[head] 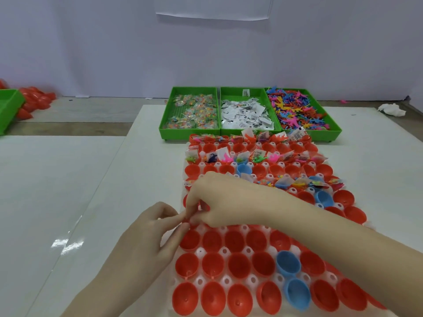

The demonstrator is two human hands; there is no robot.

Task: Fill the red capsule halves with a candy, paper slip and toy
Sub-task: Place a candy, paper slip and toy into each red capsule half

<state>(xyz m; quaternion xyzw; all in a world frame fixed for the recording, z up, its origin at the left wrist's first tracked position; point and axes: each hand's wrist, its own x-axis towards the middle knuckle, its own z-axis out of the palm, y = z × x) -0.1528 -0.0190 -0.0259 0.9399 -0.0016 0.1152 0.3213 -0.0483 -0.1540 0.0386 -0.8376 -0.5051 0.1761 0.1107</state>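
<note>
Behind the white table point(68, 179), three green trays point(249, 133) meet a pale wall point(103, 46).

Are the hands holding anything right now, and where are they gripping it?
Cannot be told. Both hands, left and right, meet with curled fingertips at the capsule tray's left edge, hiding whatever they pinch.

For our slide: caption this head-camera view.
Two hands meet over a tray of red capsule halves.

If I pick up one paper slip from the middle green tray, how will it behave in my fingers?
The paper slips look thin and small, so one is probably very light and floppy. They lie in a loose overlapping heap in the middle green tray, so several may lift together. Some look creased, so they likely bend easily rather than break.
</note>
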